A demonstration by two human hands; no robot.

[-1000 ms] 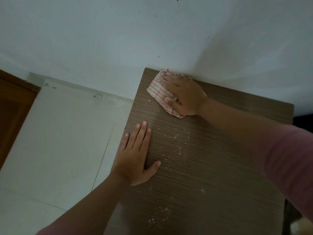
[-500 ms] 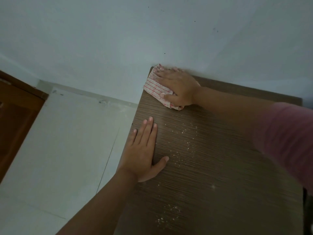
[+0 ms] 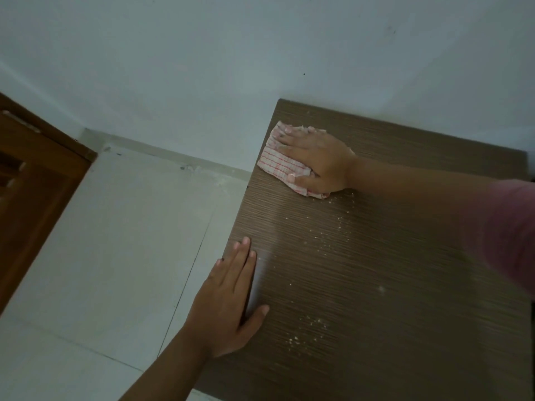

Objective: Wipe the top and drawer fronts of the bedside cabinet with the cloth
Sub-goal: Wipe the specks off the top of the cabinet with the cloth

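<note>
Brown wood at far left: a door frame (image 3: 43, 169) is standing at the edge of the view, well apart from the work.
Pale floor: the tiled floor (image 3: 101, 256) is running along the cabinet's left side, up to the white wall (image 3: 202, 68).
Left hand: the left hand (image 3: 228, 302) is lying flat on the near left edge of the top, fingers straight and together, gripping nothing; it seems to be steadying the person.
Cabinet: the bedside cabinet (image 3: 390, 285) is showing only its dark wood-grain top, which is backing onto the wall.
Cloth: the cloth (image 3: 282, 164), white with red checks, is lying folded on the far left corner of the top, at its left edge.
Right hand: the right hand (image 3: 318, 160) is pressing down on the cloth with fingers spread and straight, thumb lying across the cloth's near edge.
Crumbs: pale crumbs (image 3: 333, 235) are lying scattered across the middle and near part of the top.
Progress: the top is only partly done, judging by the crumbs. The drawer fronts are out of view, so their state cannot be told; they are probably still waiting.
</note>
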